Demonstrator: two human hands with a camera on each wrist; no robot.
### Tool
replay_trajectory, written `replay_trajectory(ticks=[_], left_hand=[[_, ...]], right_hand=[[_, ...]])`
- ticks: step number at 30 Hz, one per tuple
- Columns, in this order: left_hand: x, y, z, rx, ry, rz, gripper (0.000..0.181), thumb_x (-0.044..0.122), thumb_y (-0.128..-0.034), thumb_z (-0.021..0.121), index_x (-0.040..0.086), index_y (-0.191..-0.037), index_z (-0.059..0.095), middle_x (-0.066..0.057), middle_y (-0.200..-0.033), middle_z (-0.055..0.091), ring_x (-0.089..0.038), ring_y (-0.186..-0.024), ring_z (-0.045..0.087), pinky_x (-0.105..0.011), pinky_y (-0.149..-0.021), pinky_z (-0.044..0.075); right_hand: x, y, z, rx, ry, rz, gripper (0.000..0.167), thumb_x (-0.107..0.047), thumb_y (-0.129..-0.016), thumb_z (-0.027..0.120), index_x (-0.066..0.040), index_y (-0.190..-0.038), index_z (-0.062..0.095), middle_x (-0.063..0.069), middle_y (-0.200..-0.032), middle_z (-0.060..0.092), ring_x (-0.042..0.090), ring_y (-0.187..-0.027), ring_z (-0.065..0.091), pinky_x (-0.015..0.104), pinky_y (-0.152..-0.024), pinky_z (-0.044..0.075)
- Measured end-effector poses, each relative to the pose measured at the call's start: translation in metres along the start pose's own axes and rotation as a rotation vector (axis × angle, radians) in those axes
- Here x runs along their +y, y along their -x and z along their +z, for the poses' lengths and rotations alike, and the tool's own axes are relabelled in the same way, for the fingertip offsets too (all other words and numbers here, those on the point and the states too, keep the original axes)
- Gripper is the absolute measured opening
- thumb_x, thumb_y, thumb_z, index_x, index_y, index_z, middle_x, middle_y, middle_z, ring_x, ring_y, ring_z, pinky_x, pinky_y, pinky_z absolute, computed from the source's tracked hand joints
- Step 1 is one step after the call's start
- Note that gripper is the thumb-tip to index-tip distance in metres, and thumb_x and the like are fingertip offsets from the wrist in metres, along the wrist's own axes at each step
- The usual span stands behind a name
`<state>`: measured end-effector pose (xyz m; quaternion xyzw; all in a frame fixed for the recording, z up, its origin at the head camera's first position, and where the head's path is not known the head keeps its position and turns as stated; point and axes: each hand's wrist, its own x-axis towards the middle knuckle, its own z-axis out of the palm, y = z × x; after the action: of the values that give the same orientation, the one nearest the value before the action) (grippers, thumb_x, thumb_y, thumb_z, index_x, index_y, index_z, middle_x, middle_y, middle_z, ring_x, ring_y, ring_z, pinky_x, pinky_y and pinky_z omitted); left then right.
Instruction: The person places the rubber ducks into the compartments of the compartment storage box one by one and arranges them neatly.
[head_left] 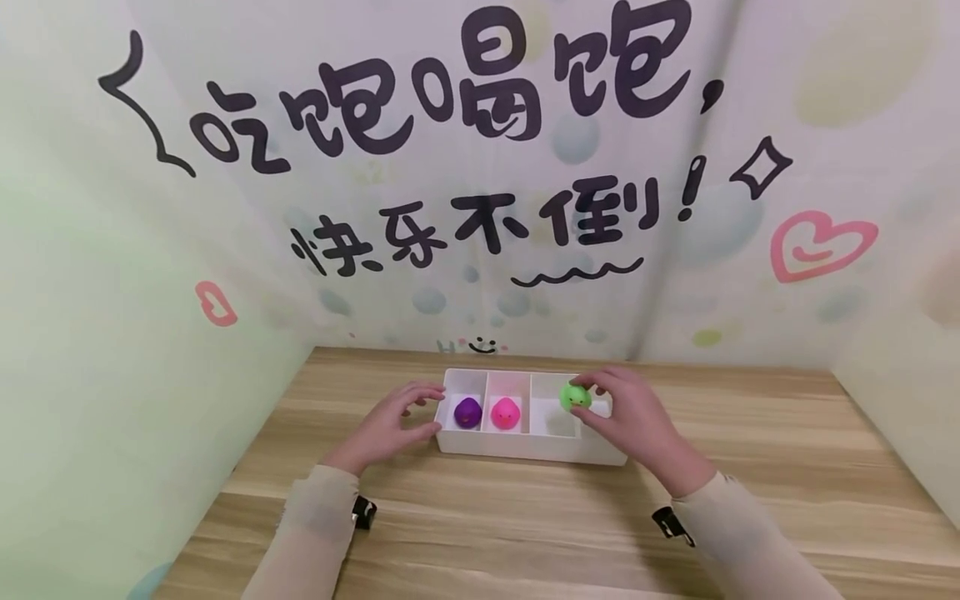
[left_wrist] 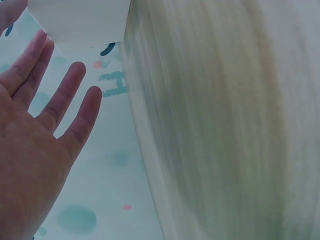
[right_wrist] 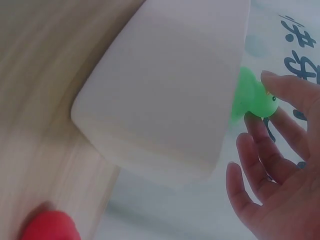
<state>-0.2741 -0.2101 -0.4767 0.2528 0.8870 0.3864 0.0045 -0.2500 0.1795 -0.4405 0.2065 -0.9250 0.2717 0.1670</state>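
Observation:
A long white divided box (head_left: pixel 517 447) stands on the table. A purple toy duck (head_left: pixel 468 412) sits in its leftmost compartment, and a pink toy duck (head_left: pixel 506 412) in the one beside it. My right hand (head_left: pixel 637 417) pinches a green toy duck (head_left: pixel 575 397) between thumb and fingertips over the right part of the box. In the right wrist view the green duck (right_wrist: pixel 255 95) shows partly behind the box wall. At the box's left end, my left hand (head_left: pixel 393 422) touches it with thumb and fingertips; the other fingers are spread and fairly straight in the left wrist view.
A red rounded object (right_wrist: pixel 50 227) shows at the lower edge of the right wrist view, beyond the box. Wood-grain tabletop (head_left: pixel 480 525) lies around the box. Behind it rises a wall (head_left: pixel 420 325) printed with large black writing. Dark wrist straps sit at both sleeves.

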Motion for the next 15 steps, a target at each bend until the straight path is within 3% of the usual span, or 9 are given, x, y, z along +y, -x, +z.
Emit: replay_trajectory(ticks=[7,15], left_hand=[[-0.002,0.001,0.001,-0.004,-0.003,0.001,0.049,0.026,-0.0936,0.076,0.01,-0.137,0.062,-0.007,-0.148,0.058,-0.042,-0.124,0.059,-0.06,-0.099,0.053],[0.0,0.001,0.0,-0.011,0.022,-0.02,0.051,0.021,-0.0925,0.077,0.011,-0.14,0.06,-0.007,-0.149,0.057,-0.042,-0.128,0.057,-0.062,-0.103,0.05]], right_hand=[[-0.007,-0.005,0.013,-0.049,0.0,0.012,0.037,-0.023,-0.082,0.089,-0.015,-0.115,0.075,0.002,-0.116,0.072,0.025,-0.099,0.065,0.041,-0.085,0.058],[-0.008,-0.011,0.021,-0.103,-0.049,-0.026,0.037,-0.016,-0.08,0.09,-0.013,-0.113,0.075,0.002,-0.111,0.071,0.026,-0.096,0.065,0.039,-0.083,0.057]])
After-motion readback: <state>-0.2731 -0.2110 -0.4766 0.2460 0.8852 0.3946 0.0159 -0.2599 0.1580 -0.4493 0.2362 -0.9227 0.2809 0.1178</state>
